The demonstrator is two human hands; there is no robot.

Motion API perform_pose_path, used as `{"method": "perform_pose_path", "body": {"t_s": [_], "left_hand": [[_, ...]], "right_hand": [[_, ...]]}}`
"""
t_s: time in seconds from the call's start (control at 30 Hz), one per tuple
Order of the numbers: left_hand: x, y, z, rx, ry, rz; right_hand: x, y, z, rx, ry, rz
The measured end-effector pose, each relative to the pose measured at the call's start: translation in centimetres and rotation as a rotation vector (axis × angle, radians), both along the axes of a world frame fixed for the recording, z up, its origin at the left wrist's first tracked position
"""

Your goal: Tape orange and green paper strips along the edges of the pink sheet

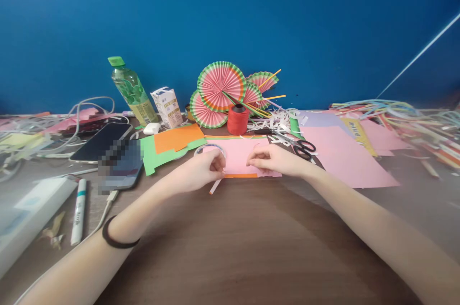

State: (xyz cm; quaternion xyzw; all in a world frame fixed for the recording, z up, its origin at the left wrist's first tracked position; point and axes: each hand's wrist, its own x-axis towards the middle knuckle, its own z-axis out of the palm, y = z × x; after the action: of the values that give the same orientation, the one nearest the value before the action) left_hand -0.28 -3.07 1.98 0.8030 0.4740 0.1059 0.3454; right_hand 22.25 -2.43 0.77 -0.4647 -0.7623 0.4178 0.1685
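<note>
A pink sheet of paper (235, 156) lies flat on the table, with an orange strip (241, 175) along its near edge and green and orange along its far edge. My left hand (206, 167) is over the sheet's left end, fingers pinched together. Partly behind that hand is a clear ring, apparently a tape roll (220, 148). A narrow white and orange paper strip (214, 187) pokes out below its fingers; whether they grip it is unclear. Over the right part of the sheet, my right hand (269, 159) has its fingertips closed; anything between them is too small to make out.
Behind the sheet stand a red thread spool (237, 120) and pleated paper fans (221, 88). Scissors (304, 148) and larger pink paper (348, 156) lie right. Left are green paper (158, 154), a phone (102, 142), a marker (79, 211), a bottle (132, 94) and a carton (167, 107).
</note>
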Motion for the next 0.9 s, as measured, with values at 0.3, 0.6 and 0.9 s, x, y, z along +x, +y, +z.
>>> {"method": "perform_pose_path", "body": {"t_s": [0.3, 0.6, 0.9], "left_hand": [[0.9, -1.0, -1.2, -0.160, -0.252, -0.088], [1.1, -1.0, -1.2, -0.131, -0.337, -0.133], [1.6, -1.1, -0.8, -0.066, -0.339, -0.097]], "right_hand": [[-2.0, -2.0, -0.2, -0.144, 0.169, 0.161], [-2.3, -2.3, -0.6, -0.181, 0.209, 0.151], [-2.4, -2.3, -0.6, -0.203, 0.277, 0.147]]}}
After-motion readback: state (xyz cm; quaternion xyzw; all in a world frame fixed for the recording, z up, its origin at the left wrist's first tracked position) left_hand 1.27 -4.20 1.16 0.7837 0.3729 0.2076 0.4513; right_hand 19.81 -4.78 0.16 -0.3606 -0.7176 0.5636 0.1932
